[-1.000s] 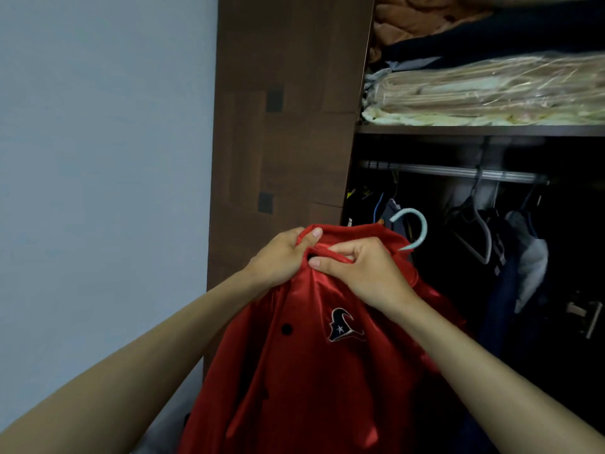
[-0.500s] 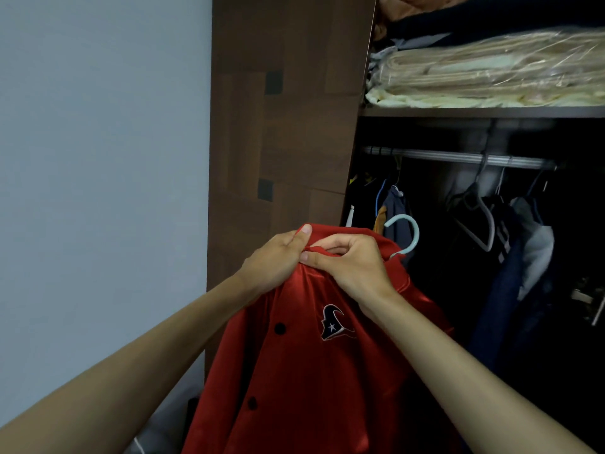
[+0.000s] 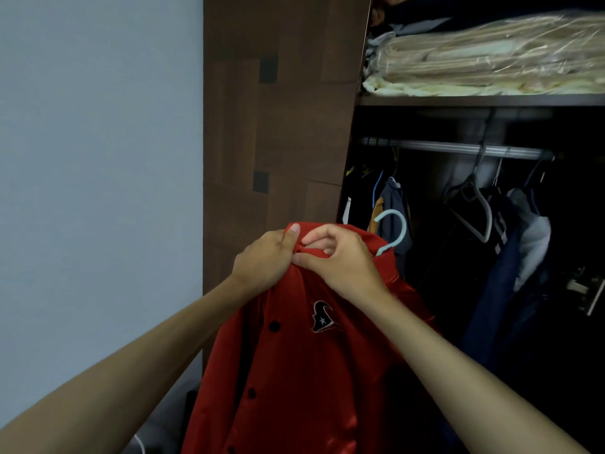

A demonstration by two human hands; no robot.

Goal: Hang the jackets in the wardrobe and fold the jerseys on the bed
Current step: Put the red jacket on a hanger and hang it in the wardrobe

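The shiny red satin jacket [image 3: 304, 362] with black snap buttons and a dark chest emblem [image 3: 322, 317] hangs in front of me, held up at its collar before the open wardrobe. My left hand [image 3: 262, 262] bunches the collar fabric at about 9 o'clock from the collar's middle, the thumb pressed flat along the top edge; that grip is curled tight round the cloth. My right hand [image 3: 340, 258] sits just beside it at 3 o'clock, touching it, its fingers curled and pinching a fold of the same collar. The fingertips of both hands are tucked into the fabric, so I cannot tell how deep they go.

The pale blue plastic hanger hook [image 3: 394, 232] rises out of the collar at 2 o'clock from my right hand; the rest of the hanger is hidden inside the jacket. The jacket's lower part is cut off by the bottom edge.

At 1 o'clock, above, runs the silver metal rail [image 3: 455, 147] with dark garments [image 3: 501, 257] hanging from it, hard to make out in shadow. The dark brown wooden wardrobe panel [image 3: 278, 126] stands at 12 o'clock. On the shelf [image 3: 481, 99] over the rail lies cream bedding wrapped in clear plastic [image 3: 484, 57], cut off at the right edge.
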